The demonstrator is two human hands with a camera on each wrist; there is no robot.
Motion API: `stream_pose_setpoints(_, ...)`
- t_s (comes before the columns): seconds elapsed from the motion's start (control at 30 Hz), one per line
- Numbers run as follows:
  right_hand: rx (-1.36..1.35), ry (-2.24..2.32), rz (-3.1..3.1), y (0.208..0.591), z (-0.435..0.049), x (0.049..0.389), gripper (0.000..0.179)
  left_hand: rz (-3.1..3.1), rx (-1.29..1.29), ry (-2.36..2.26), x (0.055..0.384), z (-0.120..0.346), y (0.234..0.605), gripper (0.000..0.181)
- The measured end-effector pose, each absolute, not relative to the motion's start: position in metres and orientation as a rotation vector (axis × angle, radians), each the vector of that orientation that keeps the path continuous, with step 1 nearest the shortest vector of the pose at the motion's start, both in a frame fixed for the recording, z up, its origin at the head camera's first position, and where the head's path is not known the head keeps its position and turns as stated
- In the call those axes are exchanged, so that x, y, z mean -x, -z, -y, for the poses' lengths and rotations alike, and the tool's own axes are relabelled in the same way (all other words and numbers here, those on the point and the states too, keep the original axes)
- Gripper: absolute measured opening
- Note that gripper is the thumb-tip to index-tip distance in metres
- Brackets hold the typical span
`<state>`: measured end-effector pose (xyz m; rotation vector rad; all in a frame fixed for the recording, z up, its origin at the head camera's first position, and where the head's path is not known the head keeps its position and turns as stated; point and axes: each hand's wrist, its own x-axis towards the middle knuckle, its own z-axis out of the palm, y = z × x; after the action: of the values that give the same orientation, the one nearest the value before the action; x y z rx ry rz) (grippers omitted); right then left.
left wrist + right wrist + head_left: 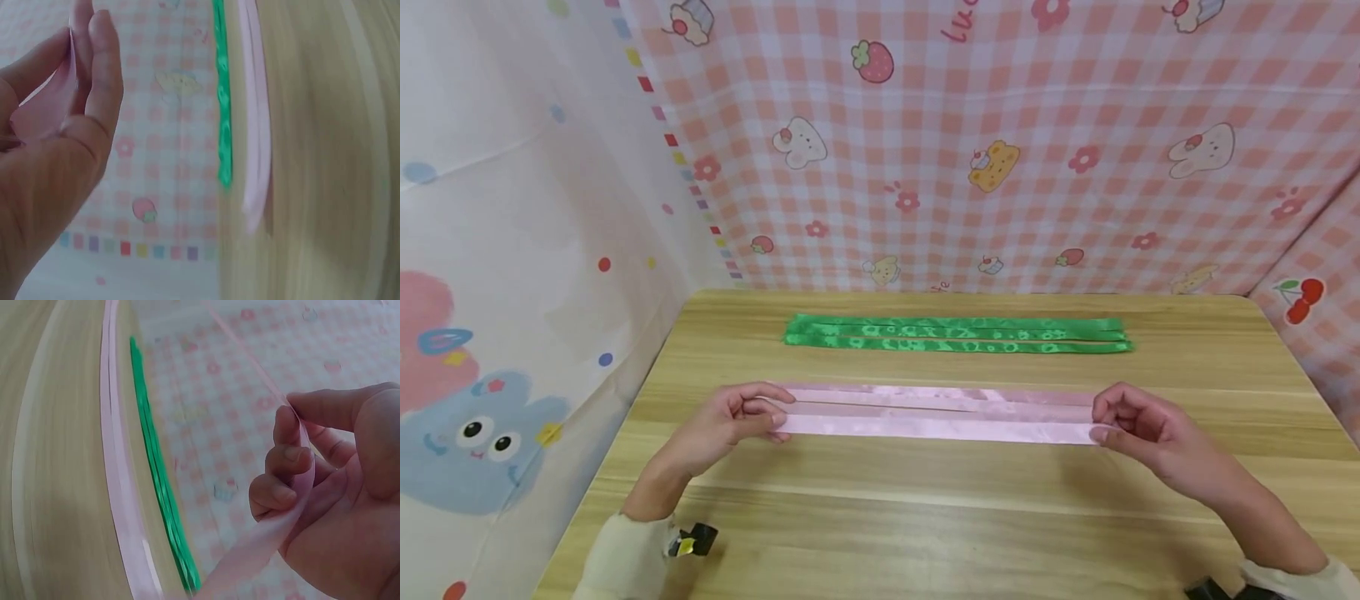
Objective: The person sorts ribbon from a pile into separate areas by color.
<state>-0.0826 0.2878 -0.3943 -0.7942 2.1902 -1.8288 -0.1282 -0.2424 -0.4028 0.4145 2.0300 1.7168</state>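
A strip of pale pink ribbon [940, 427] stretches straight between the two hands in the head view. My left hand [741, 415] pinches one end of it between thumb and fingers. At the other end, my right hand [1150, 432] grips it with thumb and forefinger. The right wrist view shows the ribbon's tail [250, 547] running past the curled fingers and hanging below the palm. In the left wrist view, a piece of the ribbon [50, 106] bends inside the hand. More pink ribbons [257, 125] lie lengthwise on the table just behind the held strip, partly hidden by it.
Several green ribbons [955, 333] lie side by side farther back on the wooden table [887, 525]. A pink checked cloth [925, 108] hangs behind the table's back edge, and a white printed cloth [512, 250] hangs on the left.
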Motion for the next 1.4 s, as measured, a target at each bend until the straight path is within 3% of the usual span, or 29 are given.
stream_pose_setpoints(0.27,0.763,1.863,-2.179,0.410,-0.331,0.078,0.024,-2.100,-0.390,-1.747,0.126,0.268,0.412,0.027)
stream_pose_setpoints(0.63,0.483,1.688,-2.430,0.426,-0.366,0.072,0.013,-2.151,-0.265,-1.726,0.124,0.286,0.425,0.036)
stream_pose_setpoints(0.83,0.384,1.763,-2.400,0.440,-0.386,0.073,0.022,-2.179,-0.167,-1.749,0.125,0.289,0.431,0.042)
stream_pose_setpoints(1.17,0.231,1.787,-2.365,0.454,-0.402,0.070,0.015,-2.189,-0.057,-1.749,0.128,0.299,0.438,0.045)
stream_pose_setpoints(1.4,0.223,1.932,-2.247,0.468,-0.408,0.071,0.023,-2.212,0.068,-1.727,0.131,0.301,0.444,0.042)
